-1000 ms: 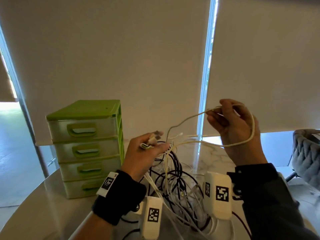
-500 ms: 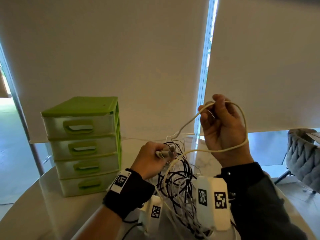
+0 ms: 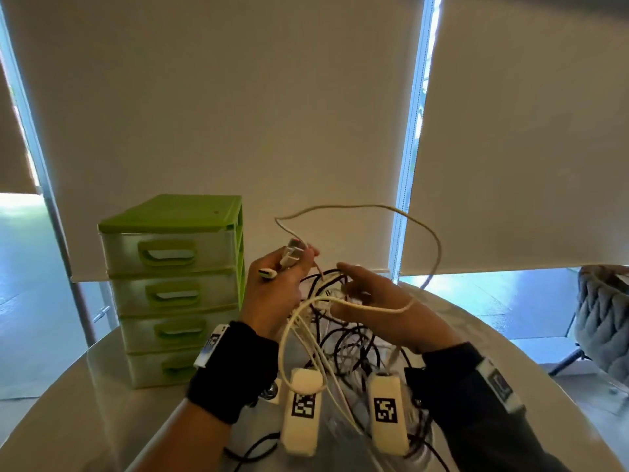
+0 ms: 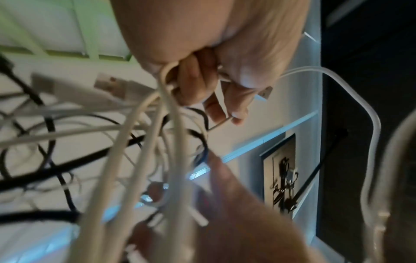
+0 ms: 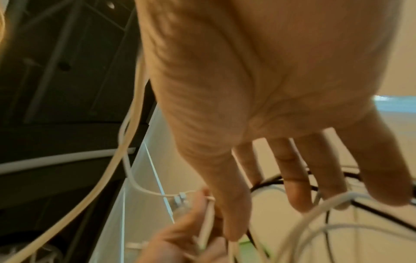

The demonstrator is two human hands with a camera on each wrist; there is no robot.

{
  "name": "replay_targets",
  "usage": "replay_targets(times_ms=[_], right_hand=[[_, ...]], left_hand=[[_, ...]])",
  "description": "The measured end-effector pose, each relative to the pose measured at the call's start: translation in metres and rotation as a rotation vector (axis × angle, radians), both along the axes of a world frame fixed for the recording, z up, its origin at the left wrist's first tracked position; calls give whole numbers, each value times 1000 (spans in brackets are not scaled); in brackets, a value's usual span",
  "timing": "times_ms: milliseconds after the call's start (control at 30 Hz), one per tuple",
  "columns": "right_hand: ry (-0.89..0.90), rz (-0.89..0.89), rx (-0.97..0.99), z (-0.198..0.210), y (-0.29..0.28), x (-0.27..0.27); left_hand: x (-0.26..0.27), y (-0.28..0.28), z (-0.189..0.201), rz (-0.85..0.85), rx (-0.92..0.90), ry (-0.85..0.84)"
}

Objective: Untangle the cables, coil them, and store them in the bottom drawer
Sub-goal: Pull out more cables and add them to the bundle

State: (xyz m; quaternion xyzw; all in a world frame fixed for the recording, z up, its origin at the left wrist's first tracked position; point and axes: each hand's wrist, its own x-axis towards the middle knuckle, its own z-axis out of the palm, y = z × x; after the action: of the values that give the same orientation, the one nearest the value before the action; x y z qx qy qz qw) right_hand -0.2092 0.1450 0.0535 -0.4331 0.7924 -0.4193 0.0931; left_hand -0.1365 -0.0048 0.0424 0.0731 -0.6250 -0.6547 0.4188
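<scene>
A tangle of black and white cables [image 3: 343, 345] hangs above the table, between my hands. My left hand [image 3: 292, 267] grips a bundle of white cables [image 4: 166, 99] and their plugs [image 3: 292, 253], with its fingers [image 4: 193, 83] curled round them. A cream cable [image 3: 418, 223] arcs up from that hand, over to the right and down behind my right hand [image 3: 350, 291]. A loop of it lies across the back of that hand. The right fingers [image 5: 292, 186] are straight, point left into the tangle and hold nothing. The green drawer unit [image 3: 170, 284] stands at the left, with its bottom drawer [image 3: 163, 366] shut.
The round pale table [image 3: 85, 420] carries the drawer unit near its far left edge. A grey padded chair [image 3: 606, 318] stands off the table at the right. Drawn blinds [image 3: 238, 114] fill the background. More black cable [image 3: 252, 451] lies near the table's front.
My right hand has come down from its raised position, let go of the cream loop and straightened its fingers toward the tangle. My left hand has lifted its plugs a little.
</scene>
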Motion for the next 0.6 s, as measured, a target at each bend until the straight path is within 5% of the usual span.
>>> replay_targets(times_ms=[167,300,467,600], right_hand=[[85,-182,82,-6,1,-11],[254,-343,238,-6,6,-16],[96,-43,-41,3,-1,-6],[180,-71,-146,8,-2,-8]], left_hand=[[7,-8,10,-28,119,149],[8,-4,8,55,50,85],[8,15,6,-56,-182,91],[5,14,-3,-160,-384,23]])
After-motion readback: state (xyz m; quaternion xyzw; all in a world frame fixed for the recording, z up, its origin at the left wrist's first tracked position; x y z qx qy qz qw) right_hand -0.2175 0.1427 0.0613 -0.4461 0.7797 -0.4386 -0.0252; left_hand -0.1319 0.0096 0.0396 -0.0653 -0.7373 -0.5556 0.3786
